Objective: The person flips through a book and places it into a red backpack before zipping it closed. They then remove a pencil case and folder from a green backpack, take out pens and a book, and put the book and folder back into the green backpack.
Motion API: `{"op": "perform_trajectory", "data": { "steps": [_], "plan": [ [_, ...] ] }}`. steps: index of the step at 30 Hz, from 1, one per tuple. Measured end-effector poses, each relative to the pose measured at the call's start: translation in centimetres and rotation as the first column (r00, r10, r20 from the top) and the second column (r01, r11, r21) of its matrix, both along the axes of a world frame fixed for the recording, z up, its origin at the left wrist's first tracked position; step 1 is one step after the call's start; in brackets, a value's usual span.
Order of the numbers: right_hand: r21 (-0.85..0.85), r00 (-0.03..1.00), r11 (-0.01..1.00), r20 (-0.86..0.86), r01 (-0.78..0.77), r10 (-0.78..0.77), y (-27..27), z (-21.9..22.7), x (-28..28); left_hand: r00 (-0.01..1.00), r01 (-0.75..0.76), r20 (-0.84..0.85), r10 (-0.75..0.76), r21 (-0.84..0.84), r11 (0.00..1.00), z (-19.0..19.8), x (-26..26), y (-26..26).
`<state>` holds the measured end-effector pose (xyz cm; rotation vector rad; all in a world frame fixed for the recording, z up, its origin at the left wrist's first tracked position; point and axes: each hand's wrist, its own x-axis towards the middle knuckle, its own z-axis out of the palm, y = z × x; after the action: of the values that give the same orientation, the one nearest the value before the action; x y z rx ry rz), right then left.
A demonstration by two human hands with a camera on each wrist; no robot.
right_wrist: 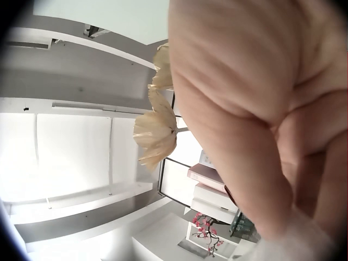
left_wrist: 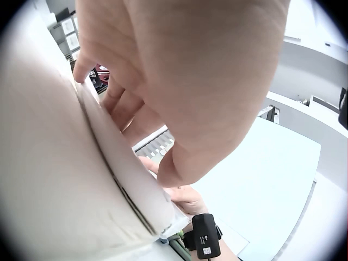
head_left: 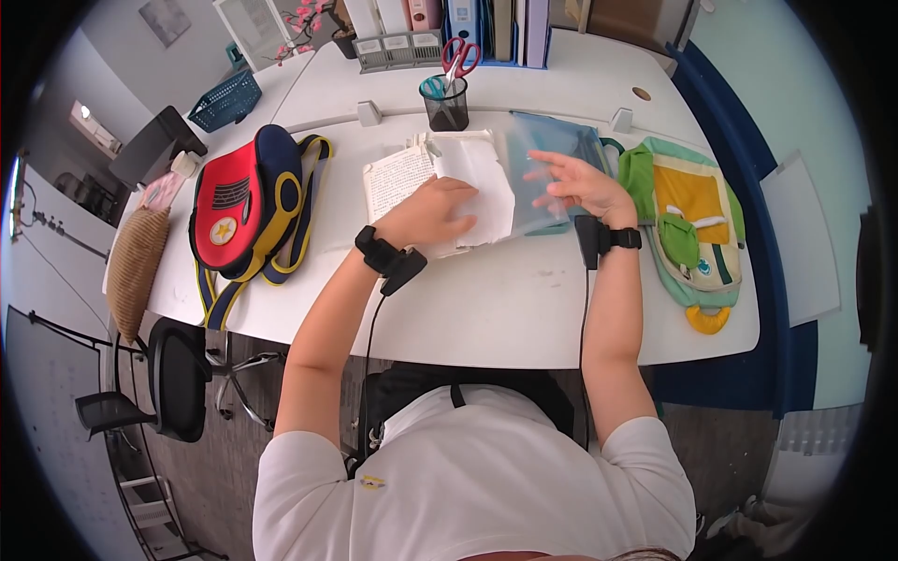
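Note:
An open notebook (head_left: 398, 183) with handwriting on its left page lies on the table. Over its middle rests my left hand (head_left: 432, 211), fingers extended across the white sheet (head_left: 494, 201). In the left wrist view, the fingers of that left hand (left_wrist: 136, 103) lie along the curved white paper (left_wrist: 122, 152). A translucent blue plastic folder (head_left: 571, 140) sits to the right of the notebook, its clear cover partly blurred. My right hand (head_left: 585, 187) is over the folder's right side with fingers spread, their tips blurred. White material (right_wrist: 296, 242) shows by its fingers in the right wrist view.
A red and blue backpack (head_left: 229, 210) lies left, a green and yellow bag (head_left: 692, 210) right. Behind stands a black mesh pen cup (head_left: 448, 110) with scissors (head_left: 460, 58). Binders (head_left: 463, 28) line the back, with a blue basket (head_left: 224, 101) at the far left.

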<state>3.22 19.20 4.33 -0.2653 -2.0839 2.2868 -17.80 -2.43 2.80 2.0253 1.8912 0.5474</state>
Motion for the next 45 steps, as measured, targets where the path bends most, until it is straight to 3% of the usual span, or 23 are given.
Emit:
{"op": "perform_trajectory", "data": {
  "steps": [3,5,8,15,18,19,21,24,27,32,35,38,41,45],
  "plan": [
    [0.088,0.99,0.996,0.132,0.028,-0.039,-0.1,0.0,-0.2,0.989,0.03,-0.143,-0.022,0.053,0.998,0.0,0.2,-0.6],
    [0.13,0.986,0.991,0.155,0.04,-0.06,0.0,-0.2,-0.4,0.952,-0.002,-0.306,0.012,0.033,0.999,0.8,1.6,-1.6],
    [0.193,0.981,0.979,0.168,0.064,-0.097,-0.1,0.0,-0.7,0.917,0.026,-0.399,-0.004,0.048,0.999,-0.7,1.8,-1.9],
    [0.194,0.983,0.975,0.12,0.111,-0.136,-0.2,0.0,-0.8,0.886,0.025,-0.462,-0.037,-0.033,0.999,-0.9,2.5,-0.8],
    [0.302,0.974,0.941,0.121,0.15,-0.194,0.3,-0.3,-0.9,0.888,0.032,-0.459,-0.029,-0.002,0.999,-1.4,2.5,-0.6],
    [0.584,0.963,0.79,0.049,0.187,-0.264,0.2,-0.5,-1.2,0.89,0.03,-0.454,-0.024,0.005,1.0,-1.4,2.6,-0.6],
    [0.937,0.937,0.261,-0.14,0.23,-0.321,-0.4,-0.9,-2.3,0.896,0.031,-0.444,-0.022,0.015,0.999,-1.4,2.7,-0.5],
    [0.937,0.958,0.307,-0.078,0.164,-0.274,-4.1,0.2,-4.6,0.914,0.044,-0.405,-0.028,0.03,0.999,-1.2,2.6,-0.5],
    [0.944,0.944,0.309,-0.004,0.113,-0.331,-7.9,-0.6,-6.3,0.959,0.053,-0.281,-0.043,0.027,0.998,-1.1,1.9,-0.6],
    [0.975,0.92,0.166,-0.074,0.147,-0.385,-8.6,-1.4,-6.9,0.988,0.08,0.128,-0.082,0.026,0.996,-1.0,-2.0,-0.3],
    [0.979,0.915,0.157,-0.057,0.13,-0.398,-8.8,-0.8,-6.8,0.972,-0.092,-0.191,0.14,0.239,0.967,-0.5,-2.3,-0.3],
    [0.987,0.914,0.129,-0.039,0.099,-0.403,-8.9,-0.9,-7.1,0.909,-0.204,-0.32,0.267,0.218,0.954,-1.6,-2.6,0.5],
    [0.989,0.908,0.057,-0.102,0.136,-0.406,-8.9,-1.7,-7.5,0.898,-0.246,-0.38,0.224,-0.01,0.969,-1.6,-2.3,1.0],
    [0.968,0.876,0.0,-0.228,0.252,-0.425,-8.8,-1.6,-7.6,0.882,-0.246,-0.44,0.171,-0.118,0.962,-1.0,-1.8,1.5]
  ]
}}
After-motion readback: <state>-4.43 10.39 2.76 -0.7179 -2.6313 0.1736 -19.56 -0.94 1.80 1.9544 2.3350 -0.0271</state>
